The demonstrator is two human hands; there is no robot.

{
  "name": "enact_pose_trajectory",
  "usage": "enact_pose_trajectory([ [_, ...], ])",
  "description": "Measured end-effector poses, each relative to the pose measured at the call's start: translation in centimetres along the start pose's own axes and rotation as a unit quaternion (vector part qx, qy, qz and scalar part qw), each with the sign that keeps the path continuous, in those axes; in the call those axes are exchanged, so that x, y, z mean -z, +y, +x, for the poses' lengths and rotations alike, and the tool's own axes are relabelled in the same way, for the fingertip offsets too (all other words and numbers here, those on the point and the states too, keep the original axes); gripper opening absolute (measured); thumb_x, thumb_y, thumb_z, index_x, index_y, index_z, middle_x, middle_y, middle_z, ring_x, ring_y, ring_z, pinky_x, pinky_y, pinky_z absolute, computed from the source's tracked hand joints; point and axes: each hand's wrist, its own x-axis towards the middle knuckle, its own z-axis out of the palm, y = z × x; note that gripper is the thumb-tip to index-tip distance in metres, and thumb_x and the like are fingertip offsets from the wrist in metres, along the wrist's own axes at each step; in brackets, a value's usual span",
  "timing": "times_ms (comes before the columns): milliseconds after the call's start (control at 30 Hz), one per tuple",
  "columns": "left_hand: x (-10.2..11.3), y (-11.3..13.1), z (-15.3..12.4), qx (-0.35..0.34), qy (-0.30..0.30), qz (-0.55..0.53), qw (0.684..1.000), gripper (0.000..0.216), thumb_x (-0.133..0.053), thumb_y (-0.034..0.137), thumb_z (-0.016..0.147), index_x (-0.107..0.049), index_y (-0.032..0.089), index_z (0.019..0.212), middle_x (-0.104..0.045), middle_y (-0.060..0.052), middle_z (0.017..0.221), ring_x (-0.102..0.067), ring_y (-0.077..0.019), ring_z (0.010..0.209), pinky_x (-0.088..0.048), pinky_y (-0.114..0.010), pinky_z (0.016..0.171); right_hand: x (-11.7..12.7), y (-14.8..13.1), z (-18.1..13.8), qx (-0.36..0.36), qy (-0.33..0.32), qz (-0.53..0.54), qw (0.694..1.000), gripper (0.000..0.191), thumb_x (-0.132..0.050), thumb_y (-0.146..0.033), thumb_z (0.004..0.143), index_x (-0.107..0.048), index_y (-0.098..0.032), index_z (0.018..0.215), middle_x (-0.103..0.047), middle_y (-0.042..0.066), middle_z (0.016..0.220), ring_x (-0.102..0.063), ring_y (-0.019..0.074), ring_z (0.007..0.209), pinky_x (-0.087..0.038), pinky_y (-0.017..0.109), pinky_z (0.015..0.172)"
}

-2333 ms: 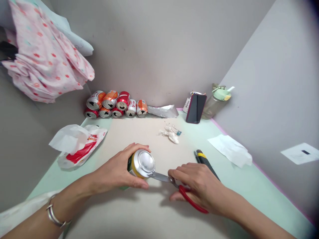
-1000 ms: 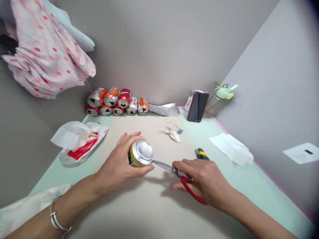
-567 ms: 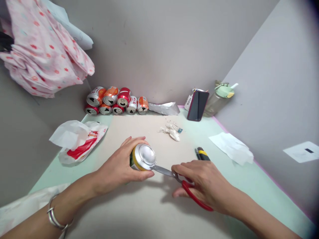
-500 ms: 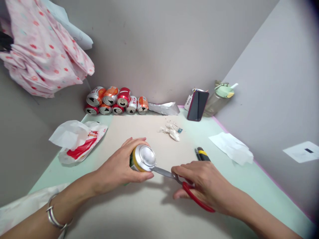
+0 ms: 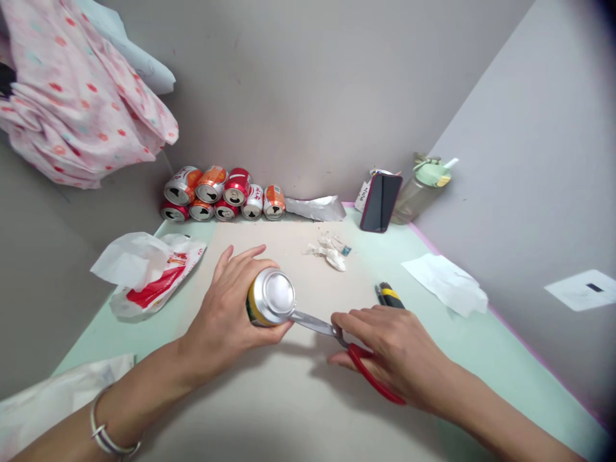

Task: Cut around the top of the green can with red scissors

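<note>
— Fingers [image 5: 243,269] of the left hand [image 5: 226,317] wrap the can [image 5: 268,298], lying on its side at the table's [image 5: 433,333] near-middle?
— Yes. The right hand [image 5: 389,353] grips the scissors [image 5: 337,337], blade tips at the can's base rim: the cut looks underway. Next, probably turn the can slightly, then snip again.

The left hand [image 5: 226,314] hides most of the can [image 5: 269,298], the right hand [image 5: 392,353] swallows the scissors [image 5: 337,337] handles, and can labels stay unreadable.
</note>
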Motion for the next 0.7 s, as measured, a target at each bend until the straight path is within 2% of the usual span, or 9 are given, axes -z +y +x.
enact_pose_trajectory([
  [200,0.0,-0.1,0.0,-0.024,0.044,0.051,0.997,0.044,-0.071,0.029,0.075,-0.049,0.023,0.113,-0.067,-0.01,0.111,-0.051,-0.0358,0.134,-0.021,-0.063,0.119,-0.7,-0.7,-0.3,-0.027,0.019,0.006,0.999,0.046,-0.041,-0.059,0.102,-0.061,-0.019,0.089,-0.062,0.0,0.064,-0.052,0.0175,0.051,-0.025,0.03,0.053],
  [367,0.3,-0.2,0.0,-0.051,0.06,0.119,0.99,0.042,-0.068,0.03,0.078,-0.047,0.025,0.114,-0.068,-0.009,0.107,-0.048,-0.0378,0.137,-0.018,-0.064,0.119,-1.3,-1.6,-0.3,-0.062,0.014,0.041,0.997,0.049,-0.038,-0.061,0.102,-0.055,-0.021,0.079,-0.057,-0.002,0.059,-0.048,0.0145,0.047,-0.025,0.028,0.051],
  [467,0.4,-0.2,0.0,-0.052,0.057,0.133,0.988,0.042,-0.068,0.032,0.079,-0.047,0.026,0.115,-0.068,-0.009,0.107,-0.047,-0.0381,0.138,-0.016,-0.064,0.12,-1.4,-1.5,-0.2,-0.08,0.001,0.071,0.994,0.047,-0.043,-0.062,0.1,-0.054,-0.022,0.078,-0.057,-0.003,0.059,-0.047,0.0132,0.047,-0.026,0.027,0.05],
  [567,0.3,-0.1,0.1,-0.015,0.043,0.08,0.996,0.043,-0.071,0.034,0.077,-0.048,0.025,0.112,-0.067,-0.01,0.11,-0.048,-0.0366,0.137,-0.017,-0.062,0.12,-1.2,-0.9,-0.2,-0.07,-0.004,0.084,0.994,0.046,-0.046,-0.062,0.099,-0.055,-0.022,0.079,-0.055,-0.004,0.058,-0.047,0.0126,0.047,-0.027,0.026,0.05],
  [700,0.5,0.2,0.0,0.088,-0.033,-0.068,0.993,0.044,-0.073,0.038,0.075,-0.052,0.025,0.112,-0.064,-0.01,0.127,-0.044,-0.0342,0.141,-0.018,-0.059,0.122,-0.7,0.4,-0.1,-0.005,0.034,0.031,0.999,0.046,-0.043,-0.06,0.101,-0.061,-0.019,0.091,-0.059,-0.001,0.063,-0.049,0.015,0.052,-0.028,0.027,0.053],
])
